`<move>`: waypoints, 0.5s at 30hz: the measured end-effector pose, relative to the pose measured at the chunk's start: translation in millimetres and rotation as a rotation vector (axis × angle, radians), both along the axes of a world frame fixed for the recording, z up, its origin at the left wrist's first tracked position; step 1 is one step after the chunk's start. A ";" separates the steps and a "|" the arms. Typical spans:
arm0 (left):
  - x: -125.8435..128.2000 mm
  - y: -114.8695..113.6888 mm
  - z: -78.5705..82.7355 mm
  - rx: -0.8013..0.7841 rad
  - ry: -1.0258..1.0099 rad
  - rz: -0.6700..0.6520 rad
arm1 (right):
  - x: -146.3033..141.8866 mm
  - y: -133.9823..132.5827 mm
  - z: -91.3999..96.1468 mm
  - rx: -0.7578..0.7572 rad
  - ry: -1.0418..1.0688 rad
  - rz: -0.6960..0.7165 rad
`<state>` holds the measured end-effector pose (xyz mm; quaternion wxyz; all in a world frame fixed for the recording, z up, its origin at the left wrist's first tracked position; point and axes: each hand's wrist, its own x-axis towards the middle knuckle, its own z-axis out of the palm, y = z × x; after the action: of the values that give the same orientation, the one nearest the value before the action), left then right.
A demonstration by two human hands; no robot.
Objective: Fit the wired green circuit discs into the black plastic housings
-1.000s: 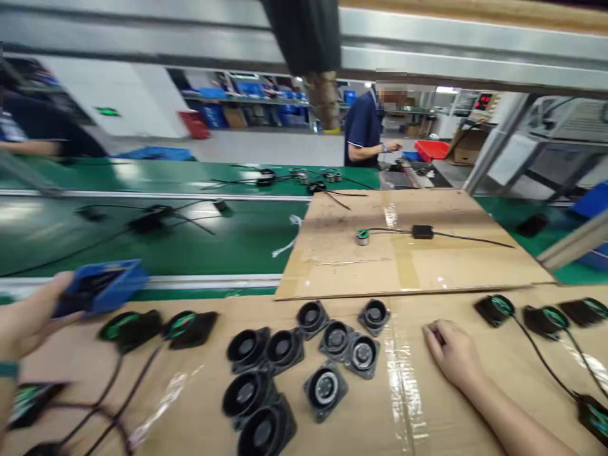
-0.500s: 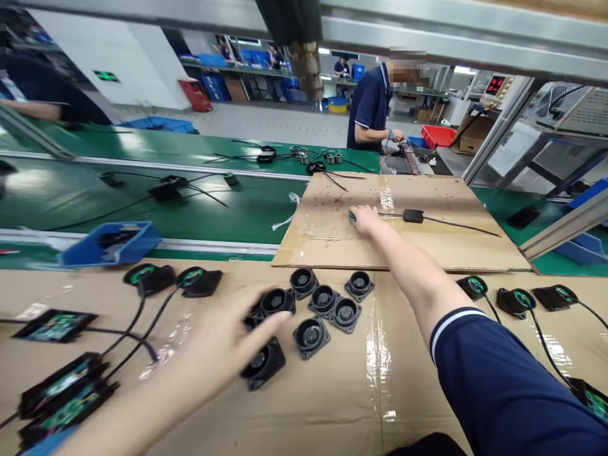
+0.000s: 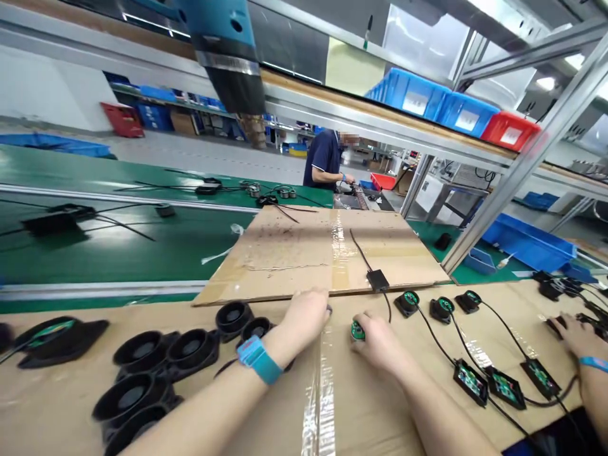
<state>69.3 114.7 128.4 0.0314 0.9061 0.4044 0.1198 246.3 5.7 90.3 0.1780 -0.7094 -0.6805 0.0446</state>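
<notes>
My left hand (image 3: 304, 320), with a teal wristband, is closed over a black housing (image 3: 329, 310); only its dark edge shows beside the fingers. My right hand (image 3: 380, 342) grips a small round green circuit board (image 3: 357, 330) just above the cardboard. From a black box (image 3: 377, 280) at the edge of the raised cardboard, a cable runs down towards this hand. Several round black housings (image 3: 192, 348) with square flanges lie to the left of my left hand. Right of my right hand stand black housings (image 3: 407, 303) with green boards in them, wired to open boxes (image 3: 470, 381).
A raised cardboard sheet (image 3: 289, 247) lies ahead, beside the green conveyor (image 3: 190, 253). A blue power driver (image 3: 228, 63) hangs overhead. At the far right, a co-worker's hand (image 3: 579, 335) touches black parts. Another person (image 3: 325, 158) works beyond the bench. Metal posts (image 3: 517, 164) support a shelf with bins.
My right hand has come back from the raised cardboard with the round board, and the black box shifted nearer. My left hand has moved right from the housings and closed. The view has turned right.
</notes>
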 end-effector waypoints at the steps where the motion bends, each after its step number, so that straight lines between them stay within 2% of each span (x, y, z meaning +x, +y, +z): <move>1: 1.9 -11.9 -5.1 0.018 -0.017 -0.008 | 1.6 -9.3 -10.9 -0.016 0.033 -0.019; 3: 2.7 -35.4 -23.2 0.018 -0.077 -0.025 | 5.3 -18.5 -25.1 -0.013 0.106 0.032; 5: -0.4 -52.2 -49.0 -0.024 -0.213 -0.054 | 9.6 -19.5 -29.1 0.000 0.179 0.139; 7: -5.9 -59.9 -75.3 -0.078 -0.402 -0.078 | 12.9 -16.3 -27.8 -0.004 0.227 0.187; 9: -11.9 -60.4 -95.3 -0.141 -0.569 -0.081 | 14.2 -10.6 -26.8 0.002 0.250 0.154; 12: -17.3 -54.7 -108.0 -0.256 -0.669 -0.088 | 14.7 -1.0 -31.4 0.040 0.262 0.105; 15: -16.7 -51.4 -107.4 -0.310 -0.710 -0.131 | 15.8 1.4 -37.9 0.111 0.327 0.047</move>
<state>52.6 63.4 21.0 0.3136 0.8166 0.3230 0.3612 262.2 7.1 52.4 0.3244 -0.6657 -0.6602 0.1257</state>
